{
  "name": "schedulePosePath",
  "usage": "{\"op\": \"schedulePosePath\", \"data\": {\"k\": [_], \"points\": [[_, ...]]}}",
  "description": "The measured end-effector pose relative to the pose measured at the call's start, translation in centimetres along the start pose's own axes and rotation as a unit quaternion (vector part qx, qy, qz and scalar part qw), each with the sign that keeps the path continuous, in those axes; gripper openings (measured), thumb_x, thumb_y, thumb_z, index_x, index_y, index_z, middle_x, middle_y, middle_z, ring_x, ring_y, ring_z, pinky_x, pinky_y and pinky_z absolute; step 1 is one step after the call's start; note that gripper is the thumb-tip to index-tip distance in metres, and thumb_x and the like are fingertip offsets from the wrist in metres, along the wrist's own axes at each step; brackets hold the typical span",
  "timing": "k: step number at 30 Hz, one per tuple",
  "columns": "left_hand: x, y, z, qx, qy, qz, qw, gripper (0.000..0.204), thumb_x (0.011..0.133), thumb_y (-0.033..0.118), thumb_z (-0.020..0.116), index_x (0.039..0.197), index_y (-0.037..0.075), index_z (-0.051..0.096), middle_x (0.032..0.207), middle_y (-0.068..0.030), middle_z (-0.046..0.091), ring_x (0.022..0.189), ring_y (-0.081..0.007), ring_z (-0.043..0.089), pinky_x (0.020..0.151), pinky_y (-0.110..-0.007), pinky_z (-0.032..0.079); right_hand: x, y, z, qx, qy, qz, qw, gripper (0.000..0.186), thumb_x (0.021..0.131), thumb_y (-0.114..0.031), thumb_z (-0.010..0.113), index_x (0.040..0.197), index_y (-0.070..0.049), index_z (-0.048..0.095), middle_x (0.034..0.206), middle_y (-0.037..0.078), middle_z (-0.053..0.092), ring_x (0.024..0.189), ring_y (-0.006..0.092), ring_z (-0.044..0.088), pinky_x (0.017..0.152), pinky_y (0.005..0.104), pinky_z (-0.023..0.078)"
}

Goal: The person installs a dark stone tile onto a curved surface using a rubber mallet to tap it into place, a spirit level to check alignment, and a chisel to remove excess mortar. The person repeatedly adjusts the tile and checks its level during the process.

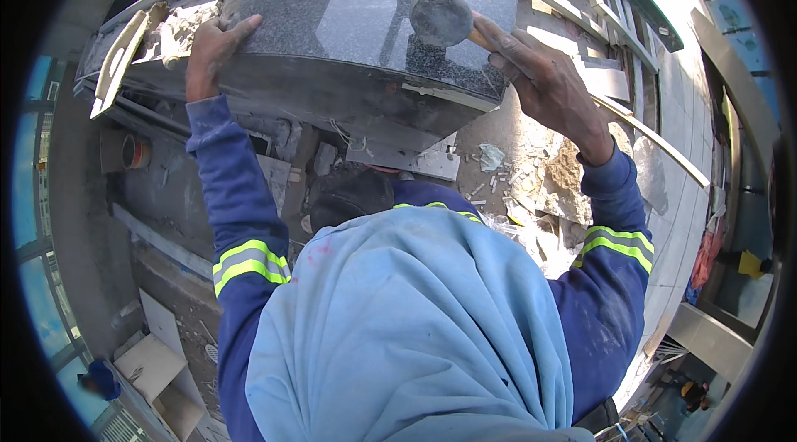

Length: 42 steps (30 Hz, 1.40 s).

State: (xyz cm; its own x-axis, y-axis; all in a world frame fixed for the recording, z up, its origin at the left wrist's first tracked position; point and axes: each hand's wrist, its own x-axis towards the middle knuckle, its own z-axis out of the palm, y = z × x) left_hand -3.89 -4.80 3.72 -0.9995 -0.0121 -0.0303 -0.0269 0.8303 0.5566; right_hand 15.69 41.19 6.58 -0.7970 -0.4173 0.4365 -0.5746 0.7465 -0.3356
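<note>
A rubber mallet [442, 19] with a dark round head and a wooden handle is in my right hand [558, 81], the fingers wrapped round the handle. Its head is over the right part of a polished speckled grey granite slab [332, 6]; whether it touches the stone I cannot tell. My left hand [217, 50] lies at the slab's front left edge, thumb stretched out over the stone and fingers apart from it. Beside that hand is rough pale mortar [184, 27]. A curved pale strip [120, 64] leans at the slab's left end.
Metal and pale lengths [610, 2] are piled at the far right, with a long thin strip [656, 139] nearer. Rubble and scraps [531, 185] litter the floor below the slab. A bucket [135, 151] stands at left. Distant people [101, 380] appear near the lower corners.
</note>
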Motion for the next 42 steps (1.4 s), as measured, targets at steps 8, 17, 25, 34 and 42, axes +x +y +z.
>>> {"op": "schedulePosePath", "data": {"k": [8, 17, 25, 34, 42], "points": [[-0.2, -0.9, 0.6, -0.029, 0.031, 0.007, 0.999, 0.066, 0.078, 0.062, 0.087, 0.083, -0.002, 0.073, 0.077, -0.0071, 0.067, 0.069, -0.0158, 0.061, 0.065, -0.031, 0.048, 0.7, -0.3, -0.5, 0.009, -0.025, -0.001, 1.0, 0.064, 0.102, -0.012, 0.064, 0.161, -0.025, 0.045, 0.085, 0.014, 0.061, 0.076, 0.0331, 0.061, 0.074, 0.0468, 0.048], [-1.3, 0.3, 0.3, -0.047, 0.04, 0.011, 0.998, 0.068, 0.078, 0.059, 0.088, 0.091, -0.006, 0.073, 0.081, -0.0094, 0.07, 0.071, -0.0167, 0.064, 0.066, -0.031, 0.051, 0.6, 0.0, 0.0, 0.007, -0.014, -0.002, 1.0, 0.063, 0.101, -0.013, 0.066, 0.161, -0.023, 0.046, 0.079, 0.012, 0.059, 0.073, 0.0314, 0.058, 0.075, 0.0473, 0.046], [-1.8, 1.1, 0.3, -0.073, 0.032, 0.015, 0.997, 0.068, 0.078, 0.057, 0.089, 0.094, -0.007, 0.073, 0.083, -0.0106, 0.071, 0.073, -0.0172, 0.065, 0.067, -0.031, 0.052, 1.3, -0.6, -0.2, -0.075, -0.096, 0.031, 0.992, 0.065, 0.1, -0.014, 0.067, 0.161, -0.026, 0.046, 0.08, 0.01, 0.059, 0.069, 0.0287, 0.06, 0.067, 0.0445, 0.047], [-2.4, 1.4, 0.3, -0.065, 0.043, 0.011, 0.997, 0.062, 0.08, 0.048, 0.09, 0.098, -0.01, 0.076, 0.082, -0.0142, 0.075, 0.069, -0.018, 0.07, 0.066, -0.033, 0.055, 3.1, 1.3, -0.6, -0.007, -0.072, -0.022, 0.997, 0.063, 0.101, -0.017, 0.067, 0.159, -0.03, 0.048, 0.082, 0.009, 0.063, 0.067, 0.0276, 0.063, 0.064, 0.0422, 0.051], [0.3, -1.8, 1.0, -0.06, 0.064, -0.005, 0.996, 0.051, 0.089, 0.048, 0.081, 0.083, -0.001, 0.07, 0.073, -0.0022, 0.061, 0.066, -0.0126, 0.052, 0.059, -0.033, 0.042, 11.0, 11.5, 2.8, -0.265, 0.056, 0.077, 0.96, 0.037, 0.104, -0.021, 0.063, 0.141, -0.02, 0.065, 0.093, 0.013, 0.067, 0.071, 0.0311, 0.07, 0.062, 0.043, 0.056]]}}
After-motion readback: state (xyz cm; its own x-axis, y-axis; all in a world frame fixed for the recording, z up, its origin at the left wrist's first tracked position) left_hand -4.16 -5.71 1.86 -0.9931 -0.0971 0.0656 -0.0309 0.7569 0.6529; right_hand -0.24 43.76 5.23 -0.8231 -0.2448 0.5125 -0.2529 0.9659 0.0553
